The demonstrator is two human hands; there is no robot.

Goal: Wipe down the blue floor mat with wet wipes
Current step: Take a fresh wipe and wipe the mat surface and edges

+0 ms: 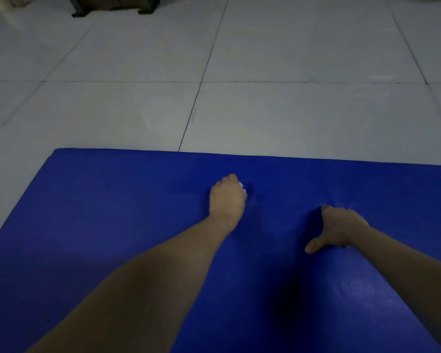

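Note:
The blue floor mat [112, 212] covers the lower half of the head view, its far edge running across the middle. My left hand [227, 200] is down on the mat near that far edge and grips a bunched white wet wipe [243, 189], of which only a small bit shows past the fingers. My right hand [339, 229] presses on the mat further right and nearer to me, thumb spread out to the left. The foam dents and creases around its fingertips, which are mostly hidden.
Pale grey floor tiles [290, 110] with dark grout lines stretch beyond the mat. The dark base of a piece of furniture [115, 7] stands at the far top left. The mat's left corner [55, 151] lies at the left.

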